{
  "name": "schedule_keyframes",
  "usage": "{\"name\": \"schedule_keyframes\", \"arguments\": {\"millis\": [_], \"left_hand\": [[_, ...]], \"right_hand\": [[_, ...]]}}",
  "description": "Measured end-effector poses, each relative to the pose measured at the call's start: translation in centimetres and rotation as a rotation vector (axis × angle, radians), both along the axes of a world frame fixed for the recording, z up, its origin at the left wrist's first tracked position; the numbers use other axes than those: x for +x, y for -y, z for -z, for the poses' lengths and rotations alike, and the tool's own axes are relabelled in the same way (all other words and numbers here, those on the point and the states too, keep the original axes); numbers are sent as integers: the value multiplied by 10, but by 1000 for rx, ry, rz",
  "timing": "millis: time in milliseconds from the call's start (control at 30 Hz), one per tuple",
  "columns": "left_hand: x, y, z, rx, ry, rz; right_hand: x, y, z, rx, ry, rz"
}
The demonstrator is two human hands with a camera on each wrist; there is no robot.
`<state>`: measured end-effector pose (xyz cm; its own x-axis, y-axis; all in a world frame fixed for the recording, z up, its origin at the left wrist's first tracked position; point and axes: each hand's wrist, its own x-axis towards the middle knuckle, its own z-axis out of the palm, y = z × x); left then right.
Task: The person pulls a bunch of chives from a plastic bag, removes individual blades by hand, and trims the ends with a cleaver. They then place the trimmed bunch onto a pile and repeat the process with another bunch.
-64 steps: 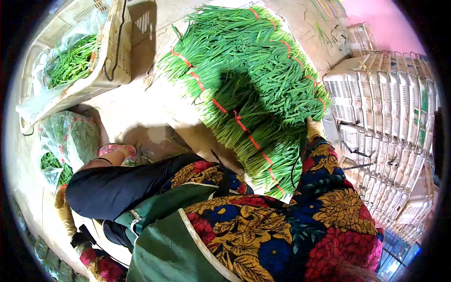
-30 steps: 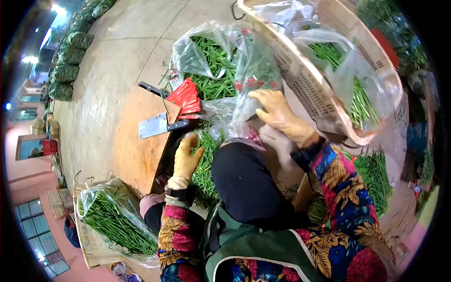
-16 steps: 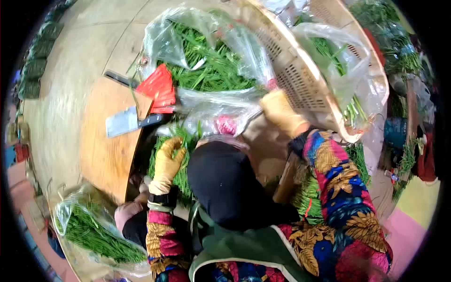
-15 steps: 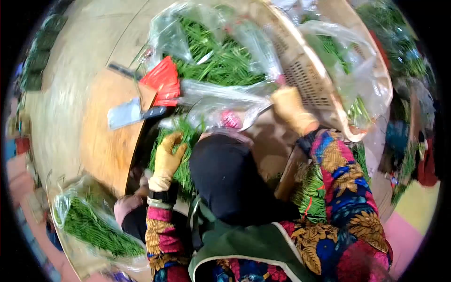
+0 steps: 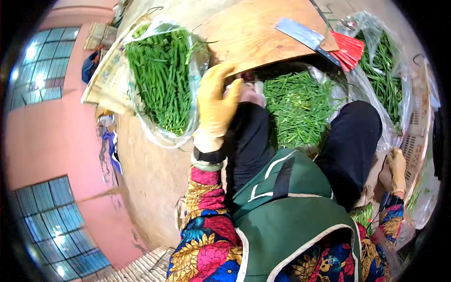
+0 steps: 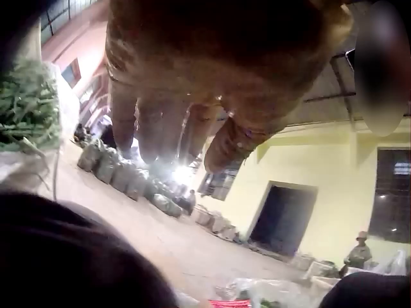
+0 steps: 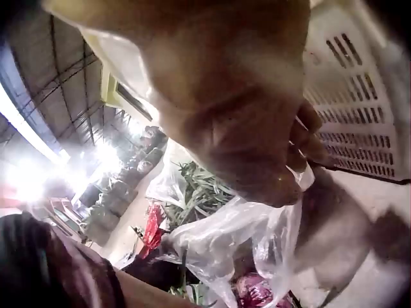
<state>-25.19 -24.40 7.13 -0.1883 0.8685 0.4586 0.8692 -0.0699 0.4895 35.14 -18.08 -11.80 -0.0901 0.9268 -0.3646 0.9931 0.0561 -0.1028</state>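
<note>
The right hand [image 5: 397,169] pinched the clear bag [image 7: 221,234] at right while the left hand [image 5: 216,104] hung loosely spread; bag handling seemed the step, likely needing firm hold next.

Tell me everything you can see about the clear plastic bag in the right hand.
The clear plastic bag looks thin, glossy and crinkled. Its mouth gapes wide, with green stalks heaped inside. The right hand grips a loose part of the film, which bunches into creased folds. In the head view, the bag sits left of a slotted crate, with red packets at its other side; whether either touches it is hard to tell.
</note>
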Motion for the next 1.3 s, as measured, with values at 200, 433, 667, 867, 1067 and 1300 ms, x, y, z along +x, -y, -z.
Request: {"name": "schedule_keyframes", "arguments": {"millis": [200, 433, 667, 867, 1067, 1300], "left_hand": [[-133, 142, 55, -200, 100, -535], [-154, 181, 117, -410, -181, -611], [-200, 207, 157, -348, -285, -679], [-204, 227, 131, -83, -193, -554], [-216, 226, 116, 45, 54, -541], [-227, 201, 114, -123, 203, -395]], "right_hand": [[-43, -73, -9, 124, -477, 58], [-330, -113, -172, 170, -817, -385], [-597, -26, -210, 122, -647, -1163], [-724, 32, -170, 238, -128, -1598], [-766, 59, -123, 528, -281, -1690], [-759, 59, -89, 413, -185, -1564]]}}
